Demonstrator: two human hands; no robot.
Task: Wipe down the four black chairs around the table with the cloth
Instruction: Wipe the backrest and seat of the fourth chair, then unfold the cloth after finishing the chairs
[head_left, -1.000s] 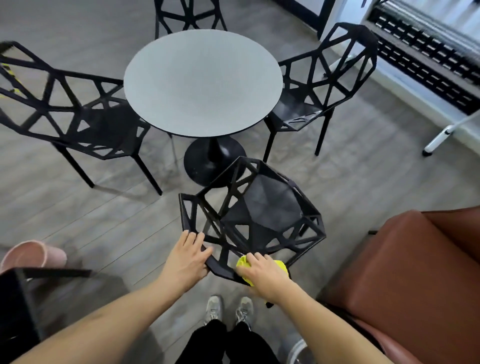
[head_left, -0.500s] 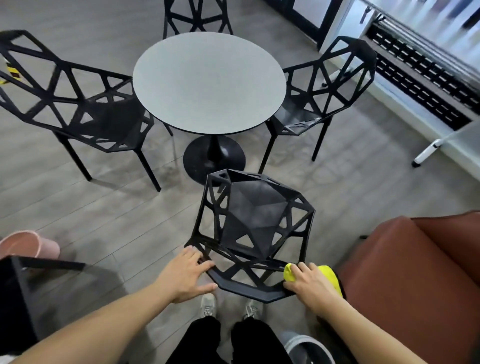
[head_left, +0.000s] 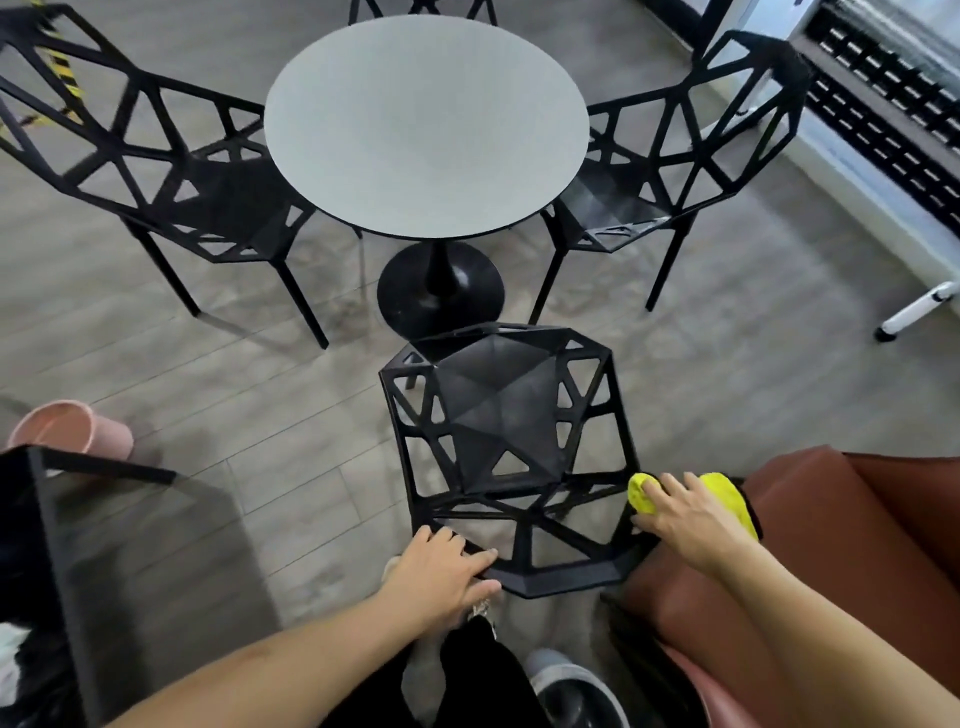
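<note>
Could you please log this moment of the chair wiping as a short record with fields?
chair in work: near chair, back toward the person
left hand: holds the backrest's top edge, left end
right hand: presses the yellow cloth on the backrest's right corner
other chairs: left chair, right chair, far one only partly in frame
table: round, grey, bare top
nearby: brown seat right, pink bucket left
</note>
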